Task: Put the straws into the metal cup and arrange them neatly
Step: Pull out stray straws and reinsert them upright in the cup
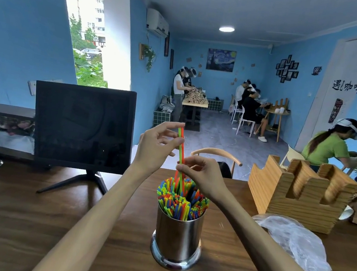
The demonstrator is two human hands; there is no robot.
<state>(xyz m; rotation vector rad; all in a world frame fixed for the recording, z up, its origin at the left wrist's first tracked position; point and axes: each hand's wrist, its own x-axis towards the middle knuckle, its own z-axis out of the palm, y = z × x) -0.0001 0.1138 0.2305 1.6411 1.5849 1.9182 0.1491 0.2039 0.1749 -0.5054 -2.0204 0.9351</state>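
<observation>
The left hand (pixel 154 146) pinches the upper end of two raised straws (pixel 181 149), one green and one red-orange, between thumb and fingertips; the remaining fingers are loosely curled and hold nothing else. The right hand (pixel 200 173) grips the same pair lower down, thumb and forefinger closed round the shafts just above the bundle. The lower ends of the pair run down past the right fingers into the packed straws (pixel 182 200), so the pair is partly seated but stands well proud of the rest. Directly beneath both hands stands the metal cup (pixel 177 240), upright on the wooden table (pixel 30 218); it is filled with multicoloured straws, their tops fanning outward over the rim. Judgement: loading is nearly finished and the step in hand is seating the last straws; the next move calls for a straight downward push, with the left fingers letting go so the pair sinks level with its neighbours. Out beyond the right fingers lies a crumpled clear plastic bag (pixel 294 240); whether it holds anything cannot be told. Behind it stands a slotted wooden holder (pixel 294 200).
</observation>
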